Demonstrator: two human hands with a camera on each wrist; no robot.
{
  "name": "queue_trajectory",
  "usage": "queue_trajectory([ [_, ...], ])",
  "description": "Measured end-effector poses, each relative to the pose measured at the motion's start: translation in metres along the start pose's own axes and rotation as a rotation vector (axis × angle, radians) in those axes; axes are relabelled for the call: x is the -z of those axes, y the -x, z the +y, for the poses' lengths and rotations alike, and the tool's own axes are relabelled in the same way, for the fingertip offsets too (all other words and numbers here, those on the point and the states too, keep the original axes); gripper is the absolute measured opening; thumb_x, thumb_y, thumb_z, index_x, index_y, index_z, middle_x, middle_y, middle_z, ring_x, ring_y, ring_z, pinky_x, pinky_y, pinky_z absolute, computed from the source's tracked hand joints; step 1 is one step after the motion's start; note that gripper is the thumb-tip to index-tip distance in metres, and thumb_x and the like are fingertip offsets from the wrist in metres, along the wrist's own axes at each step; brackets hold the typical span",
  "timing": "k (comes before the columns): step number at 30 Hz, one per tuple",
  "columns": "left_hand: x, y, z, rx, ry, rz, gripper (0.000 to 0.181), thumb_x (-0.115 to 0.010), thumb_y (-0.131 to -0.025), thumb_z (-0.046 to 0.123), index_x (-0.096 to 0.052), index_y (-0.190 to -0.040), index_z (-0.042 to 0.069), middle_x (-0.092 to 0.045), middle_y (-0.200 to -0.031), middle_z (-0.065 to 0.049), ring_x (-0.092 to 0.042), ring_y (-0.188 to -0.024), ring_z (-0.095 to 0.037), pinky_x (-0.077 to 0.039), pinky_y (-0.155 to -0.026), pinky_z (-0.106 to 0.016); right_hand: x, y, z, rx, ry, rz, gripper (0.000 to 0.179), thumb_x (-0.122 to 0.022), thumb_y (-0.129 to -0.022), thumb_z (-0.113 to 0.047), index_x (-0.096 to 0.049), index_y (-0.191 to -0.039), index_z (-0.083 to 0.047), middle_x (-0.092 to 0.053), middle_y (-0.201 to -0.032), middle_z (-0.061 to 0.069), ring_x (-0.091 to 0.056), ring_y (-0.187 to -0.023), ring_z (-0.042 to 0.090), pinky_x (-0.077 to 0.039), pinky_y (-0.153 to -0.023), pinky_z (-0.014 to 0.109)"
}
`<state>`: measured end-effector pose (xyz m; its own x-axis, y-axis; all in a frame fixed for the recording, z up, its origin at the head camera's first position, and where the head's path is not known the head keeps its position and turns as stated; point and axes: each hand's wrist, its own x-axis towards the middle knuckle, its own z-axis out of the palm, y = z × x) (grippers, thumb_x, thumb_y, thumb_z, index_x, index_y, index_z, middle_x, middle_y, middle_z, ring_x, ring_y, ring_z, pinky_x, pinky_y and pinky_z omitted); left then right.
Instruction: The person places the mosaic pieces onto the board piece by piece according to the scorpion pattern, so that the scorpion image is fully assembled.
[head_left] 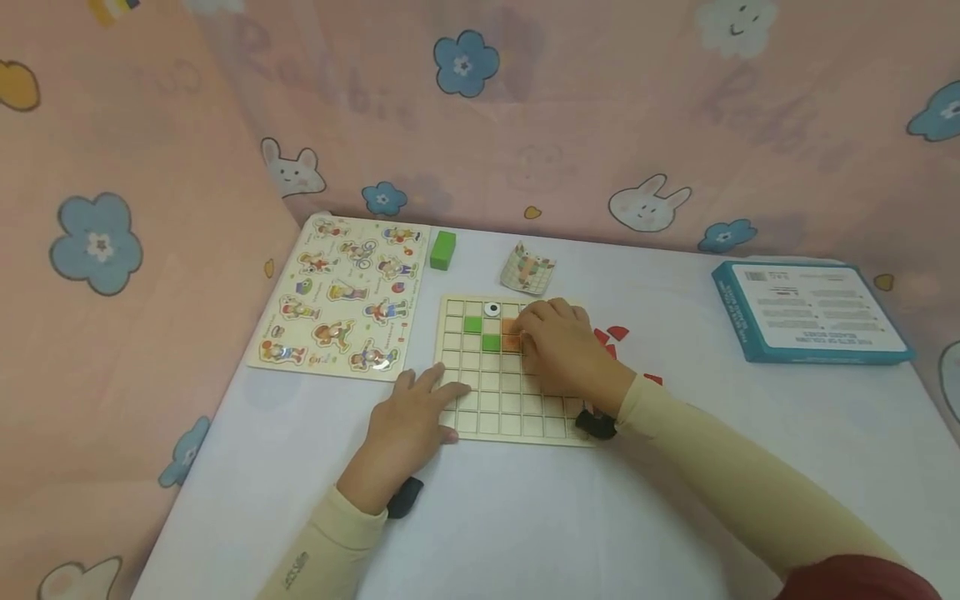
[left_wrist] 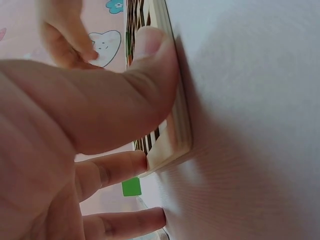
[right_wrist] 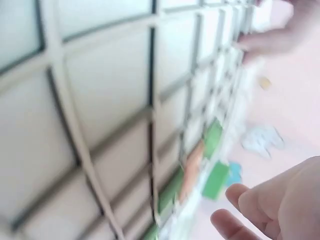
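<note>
A pale wooden grid board (head_left: 489,402) lies on the white table. In its upper cells sit two green squares (head_left: 491,342), orange pieces (head_left: 512,343) and a round eye piece (head_left: 492,309). My left hand (head_left: 405,421) rests at the board's near left corner, its fingers spread and the thumb on the front edge, as the left wrist view shows. Over the upper right of the board, my right hand (head_left: 566,354) has its fingertips right at the orange pieces, partly covering them. No piece shows between its fingertips (right_wrist: 227,222) in the right wrist view.
Several red pieces (head_left: 618,333) lie right of the board. Behind it are a creased pattern card (head_left: 528,271) and a green block (head_left: 442,250). A figure puzzle board (head_left: 352,312) lies left, a blue-edged box (head_left: 817,312) far right. Printed cloth (head_left: 540,125) hangs behind.
</note>
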<state>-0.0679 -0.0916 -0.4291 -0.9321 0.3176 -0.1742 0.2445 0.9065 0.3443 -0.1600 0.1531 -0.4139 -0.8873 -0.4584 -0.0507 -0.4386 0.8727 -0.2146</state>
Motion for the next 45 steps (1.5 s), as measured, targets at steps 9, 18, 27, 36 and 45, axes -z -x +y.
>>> queue_trajectory([
  [9,0.000,0.001,0.004,0.013,0.002,-0.014,0.067,-0.092,-0.081,0.024,-0.067,-0.143,0.027,-0.047,-0.161,-0.012,-0.041,-0.142,-0.045,-0.060,-0.071,-0.050,0.030,0.058,0.058,-0.229,-0.115,0.019,0.031,-0.060,-0.106,-0.014,-0.068,-0.134,-0.003,-0.065,-0.135,0.019,-0.049,-0.130,0.043,-0.040,-0.110,0.064],
  [18,0.001,0.001,0.002,0.011,0.001,-0.007,0.067,-0.091,-0.082,0.025,-0.067,-0.144,0.027,-0.046,-0.162,-0.012,-0.041,-0.142,-0.045,-0.059,-0.069,-0.049,0.023,0.122,0.104,-0.302,-0.064,-0.092,0.031,-0.076,-0.095,-0.015,-0.076,-0.123,-0.002,-0.072,-0.119,0.019,-0.058,-0.112,0.044,-0.053,-0.094,0.062],
  [27,0.002,0.002,0.002,0.008,-0.002,-0.008,0.066,-0.091,-0.083,0.025,-0.067,-0.144,0.027,-0.046,-0.162,-0.012,-0.040,-0.143,-0.046,-0.060,-0.072,-0.052,0.014,0.144,0.119,-0.277,-0.066,-0.070,0.032,-0.078,-0.094,-0.013,-0.076,-0.125,-0.003,-0.070,-0.124,0.024,-0.056,-0.118,0.049,-0.051,-0.097,0.065],
  [36,0.002,0.002,0.002,0.013,0.001,-0.015,0.067,-0.091,-0.082,0.025,-0.066,-0.144,0.028,-0.046,-0.162,-0.012,-0.039,-0.144,-0.047,-0.060,-0.073,-0.054,0.011,0.154,0.118,-0.335,-0.095,-0.115,0.033,-0.077,-0.096,-0.013,-0.074,-0.126,0.001,-0.065,-0.128,0.027,-0.056,-0.121,0.052,-0.050,-0.098,0.067],
  [45,0.001,0.000,0.002,0.016,-0.001,-0.025,0.067,-0.091,-0.083,0.026,-0.066,-0.145,0.028,-0.045,-0.163,-0.013,-0.038,-0.145,-0.047,-0.060,-0.075,-0.055,0.006,0.157,0.122,-0.402,-0.164,-0.119,0.038,-0.070,-0.100,-0.013,-0.067,-0.136,0.001,-0.058,-0.137,0.030,-0.051,-0.129,0.053,-0.048,-0.100,0.068],
])
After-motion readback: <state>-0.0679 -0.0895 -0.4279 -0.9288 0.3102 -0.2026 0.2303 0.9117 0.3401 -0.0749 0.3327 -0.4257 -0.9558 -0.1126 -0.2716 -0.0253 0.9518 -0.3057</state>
